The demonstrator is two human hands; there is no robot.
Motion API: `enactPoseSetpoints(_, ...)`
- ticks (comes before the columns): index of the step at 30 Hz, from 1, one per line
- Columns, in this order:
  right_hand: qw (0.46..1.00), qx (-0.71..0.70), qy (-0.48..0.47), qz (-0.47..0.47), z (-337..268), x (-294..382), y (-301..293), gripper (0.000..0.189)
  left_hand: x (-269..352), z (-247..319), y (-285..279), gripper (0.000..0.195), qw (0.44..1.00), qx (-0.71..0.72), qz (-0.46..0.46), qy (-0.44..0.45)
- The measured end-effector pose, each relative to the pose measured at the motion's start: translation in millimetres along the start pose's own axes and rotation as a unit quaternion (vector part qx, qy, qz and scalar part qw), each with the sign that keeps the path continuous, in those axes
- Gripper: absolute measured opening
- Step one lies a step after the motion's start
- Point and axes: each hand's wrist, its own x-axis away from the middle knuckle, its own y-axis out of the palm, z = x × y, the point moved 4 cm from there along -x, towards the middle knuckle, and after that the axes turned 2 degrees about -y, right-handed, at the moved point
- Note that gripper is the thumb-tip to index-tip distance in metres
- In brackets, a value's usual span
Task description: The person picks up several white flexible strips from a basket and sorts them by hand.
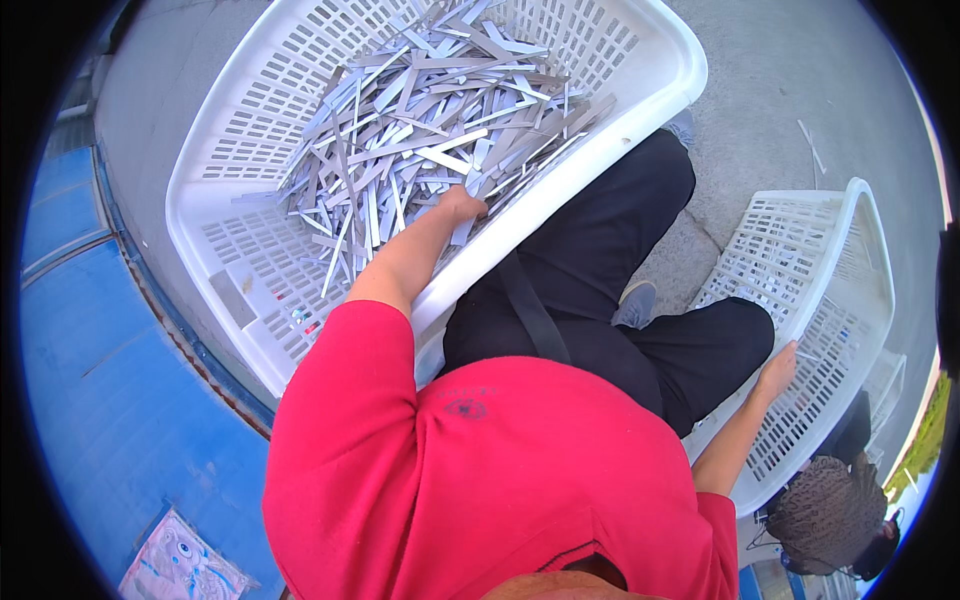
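Observation:
A large white plastic basket (570, 187) stands tilted before me, holding a heap of thin grey and white strips (420, 112). My left hand (459, 205) is down in this heap near the basket's close rim, its fingers closed around a flat pale strip (460, 232). On my right is a second white slatted basket (780, 247). My right hand (780, 369) is at that basket's near rim, fingers curled. A thin white sliver (807, 357) shows by its fingertips; whether the hand grips it cannot be made out.
Blue metal panels (112, 352) run along the left side, with a coloured picture (184, 559) at the bottom. A person (829, 514) in patterned clothing is at the lower right. Loose strips (811, 146) lie on the concrete ground (750, 97). My knees are between the baskets.

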Motion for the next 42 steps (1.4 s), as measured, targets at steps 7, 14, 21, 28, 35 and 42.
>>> enactPoseSetpoints(7,0.998,0.049,0.02,-0.021,-6.2,2.8,-3.6,0.065,60.7,38.4,-42.8,0.014,0.981,0.176,-0.074,0.026)
enactPoseSetpoints(14,0.999,0.053,0.01,-0.008,-12.2,10.7,-6.8,0.061,114.9,28.6,-132.0,0.012,0.974,0.208,-0.035,0.081)
enactPoseSetpoints(21,0.996,0.087,0.001,0.005,-18.3,20.0,-8.5,0.058,199.8,25.6,-239.9,0.017,0.922,0.338,0.068,0.177)
enactPoseSetpoints(28,0.998,0.055,-0.003,0.008,-32.6,36.6,-24.8,0.049,265.2,45.1,-268.0,0.019,0.825,0.378,0.238,0.345)
enactPoseSetpoints(35,1.0,-0.026,0.01,0.005,-33.8,38.5,-28.9,0.044,318.4,84.2,-261.1,0.022,0.718,0.448,0.268,0.461)
enactPoseSetpoints(42,0.937,-0.173,-0.195,0.231,-62.8,27.3,-44.0,0.03,395.4,198.0,-248.2,0.017,0.436,0.604,0.012,0.667)
